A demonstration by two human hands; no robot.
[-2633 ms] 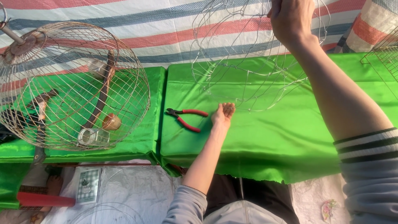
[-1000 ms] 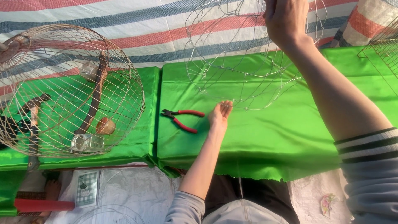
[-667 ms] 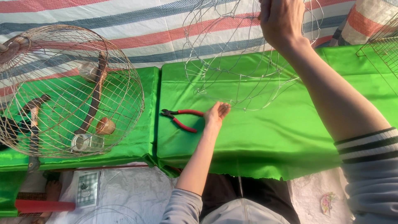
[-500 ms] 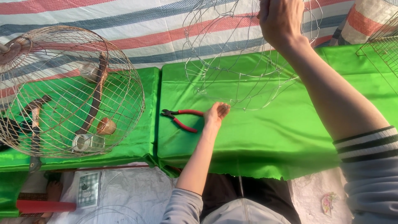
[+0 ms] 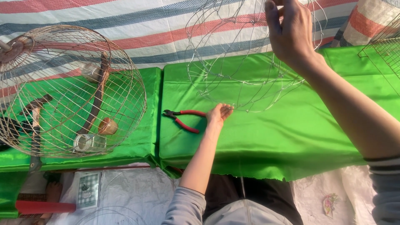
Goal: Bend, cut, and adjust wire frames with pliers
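A half-built cage frame of thin bare wire (image 5: 233, 62) stands tilted over the green cloth (image 5: 291, 137). My right hand (image 5: 291, 31) is raised at the top of the view and grips the frame's upper wires. My left hand (image 5: 218, 114) lies low on the cloth, its fingertips pinched on the frame's bottom rim wire. Red-handled pliers (image 5: 185, 118) lie on the cloth just left of my left hand, untouched.
A round finished wire cage (image 5: 71, 87) with a wooden perch and small cups inside sits at the left. Part of another cage (image 5: 385, 39) shows at the right edge. A striped tarp (image 5: 146, 25) lies behind. Below the cloth edge are a small checked packet (image 5: 87, 189) and a red bar (image 5: 46, 206).
My left hand went from an open palm to fingertips closed on the frame's bottom wire. My right hand and the frame shifted slightly left.
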